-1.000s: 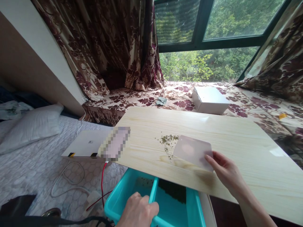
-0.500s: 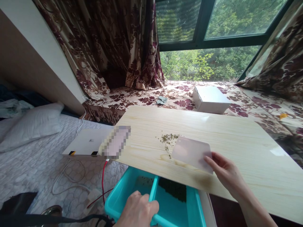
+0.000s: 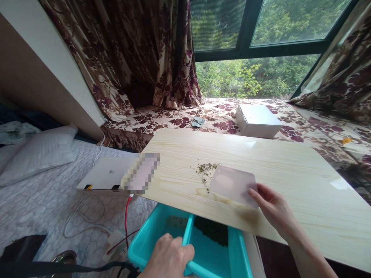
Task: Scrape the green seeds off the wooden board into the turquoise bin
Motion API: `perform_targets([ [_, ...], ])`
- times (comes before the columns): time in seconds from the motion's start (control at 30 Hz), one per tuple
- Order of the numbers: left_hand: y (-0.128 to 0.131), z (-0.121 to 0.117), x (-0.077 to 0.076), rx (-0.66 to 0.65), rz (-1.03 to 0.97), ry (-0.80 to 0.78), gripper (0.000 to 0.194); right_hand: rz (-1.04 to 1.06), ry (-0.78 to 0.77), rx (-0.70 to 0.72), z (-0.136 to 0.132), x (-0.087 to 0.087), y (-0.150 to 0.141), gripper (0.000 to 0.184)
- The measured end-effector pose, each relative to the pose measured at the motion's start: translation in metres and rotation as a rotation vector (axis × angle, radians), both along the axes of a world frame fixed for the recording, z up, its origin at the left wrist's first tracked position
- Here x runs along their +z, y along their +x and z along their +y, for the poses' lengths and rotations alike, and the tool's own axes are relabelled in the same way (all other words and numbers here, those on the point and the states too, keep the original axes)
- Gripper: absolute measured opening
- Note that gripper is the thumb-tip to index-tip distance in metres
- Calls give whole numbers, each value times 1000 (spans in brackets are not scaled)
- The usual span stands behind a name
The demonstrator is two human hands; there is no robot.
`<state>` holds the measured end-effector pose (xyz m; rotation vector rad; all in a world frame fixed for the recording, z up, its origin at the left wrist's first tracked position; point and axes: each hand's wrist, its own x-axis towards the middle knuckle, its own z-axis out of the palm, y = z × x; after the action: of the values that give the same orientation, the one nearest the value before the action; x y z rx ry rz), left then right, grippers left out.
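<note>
Lower centre: your left hand [image 3: 169, 255] curls tight around the divider [image 3: 188, 230] of one turquoise bin [image 3: 214, 256] (two compartments), tabletop [image 3: 295, 177] hiding its far rim. Right of centre: your right hand [image 3: 274, 206], thumb to fingers, pinches one translucent sheet [image 3: 232, 184] beside scattered bits [image 3: 206, 168]. One white box [image 3: 257, 121], upper right.

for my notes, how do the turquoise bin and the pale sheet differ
The bin is turquoise; the sheet is pale and translucent. The bin is deep, with a divider; the sheet is thin and flat. Both are held: the bin by the left hand, the sheet by the right hand.
</note>
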<state>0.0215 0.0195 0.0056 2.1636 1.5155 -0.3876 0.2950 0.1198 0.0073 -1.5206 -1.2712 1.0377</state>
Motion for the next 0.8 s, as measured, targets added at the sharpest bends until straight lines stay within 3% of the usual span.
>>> perform_targets([
  [0.4,-5,-2,-7,20,-22,-2,29,21,12,14,4,3,-5,43],
  [0.6,-9,-2,-14,-49,1,36,37,46,10,-9,5,5,-5,38],
  [0.8,-18,-4,-19,-117,-5,123,19,-26,31,16,5,-2,-3,36],
])
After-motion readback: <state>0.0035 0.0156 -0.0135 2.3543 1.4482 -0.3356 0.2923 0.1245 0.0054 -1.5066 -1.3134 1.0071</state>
